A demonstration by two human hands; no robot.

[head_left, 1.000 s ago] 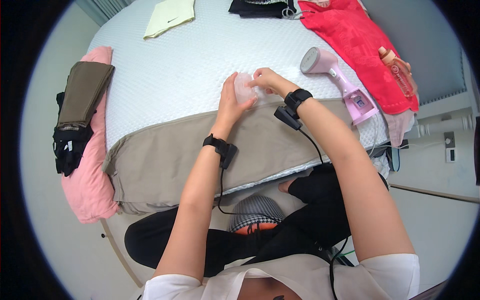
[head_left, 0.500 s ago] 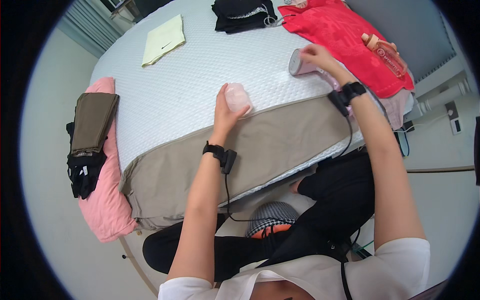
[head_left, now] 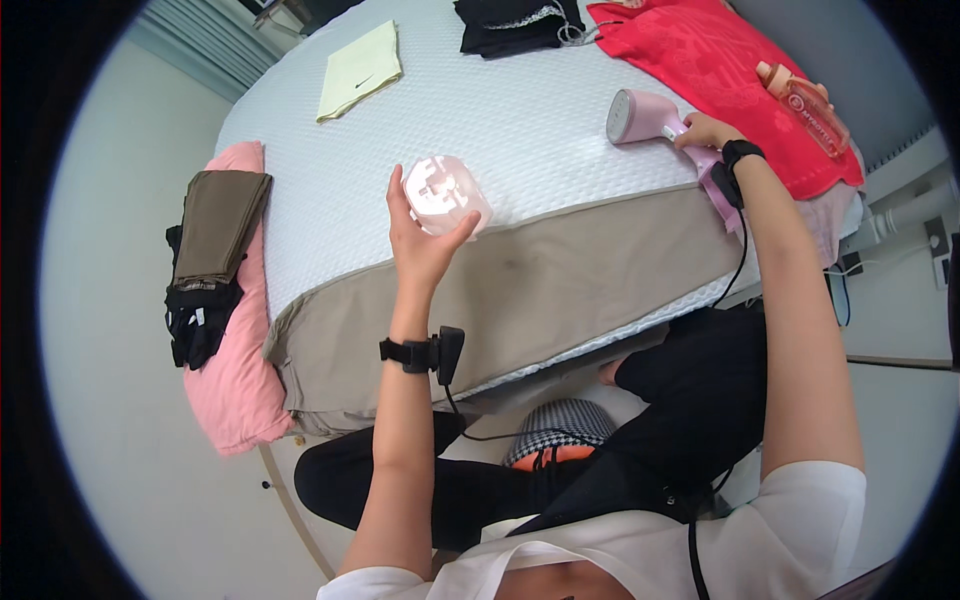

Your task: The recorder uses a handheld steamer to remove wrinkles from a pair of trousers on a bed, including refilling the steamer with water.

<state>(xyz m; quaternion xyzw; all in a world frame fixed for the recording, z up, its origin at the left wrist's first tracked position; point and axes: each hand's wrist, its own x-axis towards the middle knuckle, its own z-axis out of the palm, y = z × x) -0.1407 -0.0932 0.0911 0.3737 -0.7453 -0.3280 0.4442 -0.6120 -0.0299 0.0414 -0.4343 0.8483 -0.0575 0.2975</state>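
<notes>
A translucent pink water tank [head_left: 445,193] is held in the curled fingers of the left hand [head_left: 420,245], raised above the bed [head_left: 520,120]. The handle of the pink garment steamer [head_left: 665,125], resting on the bed, is gripped by the right hand [head_left: 708,132].

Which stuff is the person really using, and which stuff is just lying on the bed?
In use:
- clear pink tank, held up in the left hand
- pink steamer, gripped by the right hand

Just lying about:
- red cloth
- bottle
- yellow-green cloth
- black clothes
- olive and black clothes on a pink pillow
</notes>
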